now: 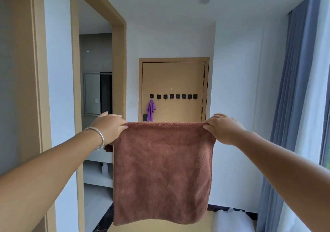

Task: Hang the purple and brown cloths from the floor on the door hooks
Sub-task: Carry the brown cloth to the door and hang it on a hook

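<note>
Fingers [125, 126] of the left hand [109, 126] and right hand [225, 129] pinch the top corners of the brown cloth [162, 171], stretched flat at arm's length. The purple cloth [150, 110] already hangs on the far door's [174, 78] leftmost hook; the brown one apparently goes on a free hook [171, 96] next.

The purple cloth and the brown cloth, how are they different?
The purple cloth hangs bunched from the leftmost hook on the door; the brown cloth is spread flat, held at its top corners by the left hand and right hand. Both hang down.
</note>
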`<state>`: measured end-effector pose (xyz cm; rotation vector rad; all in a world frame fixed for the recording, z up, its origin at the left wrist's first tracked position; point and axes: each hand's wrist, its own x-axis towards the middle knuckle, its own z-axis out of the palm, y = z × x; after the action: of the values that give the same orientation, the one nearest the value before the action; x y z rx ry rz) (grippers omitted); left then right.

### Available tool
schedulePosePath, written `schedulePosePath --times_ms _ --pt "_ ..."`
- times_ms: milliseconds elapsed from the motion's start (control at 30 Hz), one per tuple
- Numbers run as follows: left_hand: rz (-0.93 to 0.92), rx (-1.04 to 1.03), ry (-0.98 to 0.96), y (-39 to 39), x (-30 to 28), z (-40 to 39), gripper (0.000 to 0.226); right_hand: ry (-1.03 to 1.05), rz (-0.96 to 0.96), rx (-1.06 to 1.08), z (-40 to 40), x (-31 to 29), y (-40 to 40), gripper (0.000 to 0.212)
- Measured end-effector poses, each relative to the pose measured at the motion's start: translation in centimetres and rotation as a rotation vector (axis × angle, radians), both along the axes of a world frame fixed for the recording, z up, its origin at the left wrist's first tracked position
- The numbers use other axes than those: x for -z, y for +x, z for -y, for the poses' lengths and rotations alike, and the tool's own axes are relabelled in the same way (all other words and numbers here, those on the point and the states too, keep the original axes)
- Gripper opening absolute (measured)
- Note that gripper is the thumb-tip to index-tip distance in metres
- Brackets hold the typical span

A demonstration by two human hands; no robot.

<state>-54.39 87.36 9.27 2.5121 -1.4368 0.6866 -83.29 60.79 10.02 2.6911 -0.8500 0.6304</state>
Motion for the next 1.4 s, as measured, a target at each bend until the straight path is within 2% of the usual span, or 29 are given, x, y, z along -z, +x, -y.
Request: schedulePosePath --times_ms 400,1033,1400 --pt "-0.022 -0.051 0.039 11.8 2.9 7.7 0.036 0.016 -0.062 0.014 6.4 2.0 11.8 0.042" --pt "0.014 -0.111 0.037 29.3 2.3 26.2 0.034 0.027 -0.034 -0.066 28.2 1.8 31.3 0.043" --pt "0.043 -0.052 0.091 45.1 2.7 34.9 0.034 0.018 -0.026 -0.009 35.7 3.4 45.3 0.041"
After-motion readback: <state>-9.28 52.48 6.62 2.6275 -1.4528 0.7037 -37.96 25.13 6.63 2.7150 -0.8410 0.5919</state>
